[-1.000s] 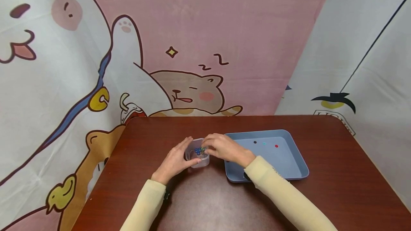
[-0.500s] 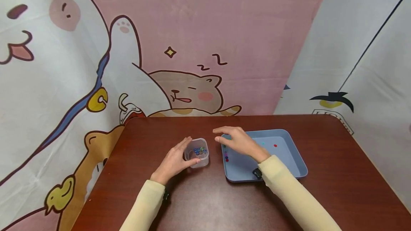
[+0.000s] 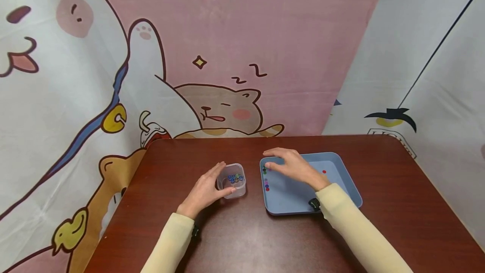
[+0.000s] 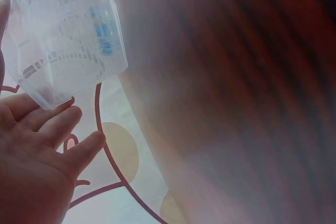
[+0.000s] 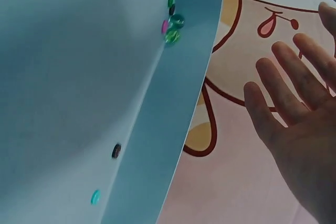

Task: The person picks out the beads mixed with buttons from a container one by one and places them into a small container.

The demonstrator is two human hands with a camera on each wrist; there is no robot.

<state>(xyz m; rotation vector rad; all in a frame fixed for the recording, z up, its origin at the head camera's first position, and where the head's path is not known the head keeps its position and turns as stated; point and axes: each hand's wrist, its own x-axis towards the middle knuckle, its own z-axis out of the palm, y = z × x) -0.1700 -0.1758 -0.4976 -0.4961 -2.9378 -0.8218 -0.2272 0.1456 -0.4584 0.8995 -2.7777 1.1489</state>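
left hand (image 3: 204, 189) grips clear cup (image 3: 232, 180) of beads | right hand (image 3: 294, 167) open, empty, over blue tray (image 3: 342, 188) | beads (image 3: 266, 184) under its fingertips

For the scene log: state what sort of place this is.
Probably a staged indoor tabletop recording corner, not a workshop: a dark wooden table hemmed in by hung cartoon-cat cloth backdrops, holding only a clear plastic cup of beads and a blue tray.

Both arms reach forward in pale yellow sleeves. The left hand (image 3: 206, 190) is cupped, its fingers (image 3: 219, 171) and thumb bent into a curve. The right hand (image 3: 297, 167) is held out flat, palm down, its fingers (image 5: 287, 86) straight and a little spread.
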